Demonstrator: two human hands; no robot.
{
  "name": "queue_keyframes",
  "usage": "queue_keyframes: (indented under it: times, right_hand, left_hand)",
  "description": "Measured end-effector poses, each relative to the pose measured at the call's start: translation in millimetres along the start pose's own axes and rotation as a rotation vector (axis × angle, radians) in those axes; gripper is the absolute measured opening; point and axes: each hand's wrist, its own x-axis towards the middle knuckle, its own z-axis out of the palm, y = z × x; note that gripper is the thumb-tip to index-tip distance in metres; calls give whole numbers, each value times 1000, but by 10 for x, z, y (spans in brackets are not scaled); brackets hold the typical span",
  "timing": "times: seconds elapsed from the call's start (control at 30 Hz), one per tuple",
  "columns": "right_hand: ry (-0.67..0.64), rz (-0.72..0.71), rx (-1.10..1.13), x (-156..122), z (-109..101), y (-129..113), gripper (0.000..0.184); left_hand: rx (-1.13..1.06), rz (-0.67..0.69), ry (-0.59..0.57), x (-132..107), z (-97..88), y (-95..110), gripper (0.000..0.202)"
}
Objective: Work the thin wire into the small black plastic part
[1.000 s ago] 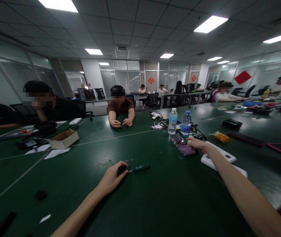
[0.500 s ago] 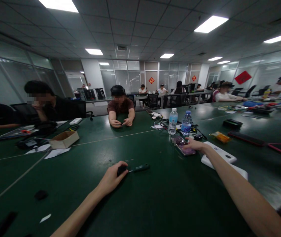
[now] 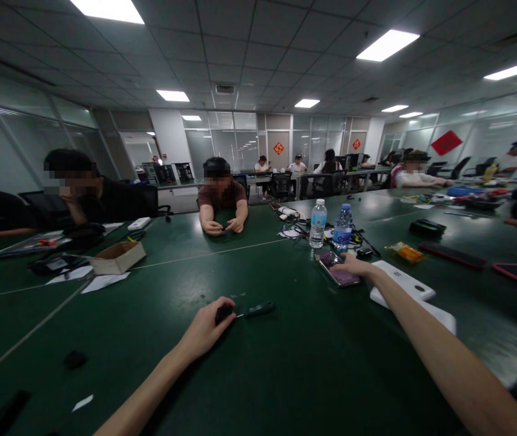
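Observation:
My left hand (image 3: 207, 327) rests on the green table, its fingers closed around a small black object (image 3: 224, 313) whose kind I cannot make out. Right beside those fingers lies a screwdriver (image 3: 260, 309) with a dark green handle, its shaft pointing at the black object. My right hand (image 3: 357, 267) reaches out over a smartphone (image 3: 342, 276) that lies flat on the table. Its fingers are stretched out and touch the phone's screen without gripping it. Under my right forearm are white flat devices (image 3: 401, 280).
Two water bottles (image 3: 318, 224) stand behind the phone, with cables (image 3: 301, 227) around them. An orange packet (image 3: 405, 252) lies to the right. At left are an open cardboard box (image 3: 120, 257) and a black piece (image 3: 75, 359). Several people sit around the table.
My right hand's fingers have shifted slightly on the phone's screen. My left hand has stayed put. At the right edge, another person's hand has come into view with a dark object.

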Motion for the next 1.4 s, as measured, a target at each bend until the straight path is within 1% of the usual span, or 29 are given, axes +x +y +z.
queue_keyframes:
  times: [0.17,0.47,0.83,1.0,1.13,1.3,1.4]
  right_hand:
    - [-17,-23,-6,20,8,1,98]
    - [-18,-11,8,36,-2,41,99]
    - [-11,-28,15,30,5,20,91]
    - [-30,-37,41,36,12,21,87]
    - [-46,-16,73,33,-26,56,92]
    - [-75,-1,105,21,-109,108,80]
    - [-97,-9,122,-30,-159,110,80]
  left_hand:
    - [3,5,9,11,20,-28,27]
    - [14,17,22,12,36,-56,26]
    - [0,3,10,8,14,-24,28]
    - [0,0,5,5,10,-16,27]
    - [11,3,5,12,13,-22,27]
    - [15,12,13,13,17,-26,25]
    - [14,14,12,9,17,-32,25]
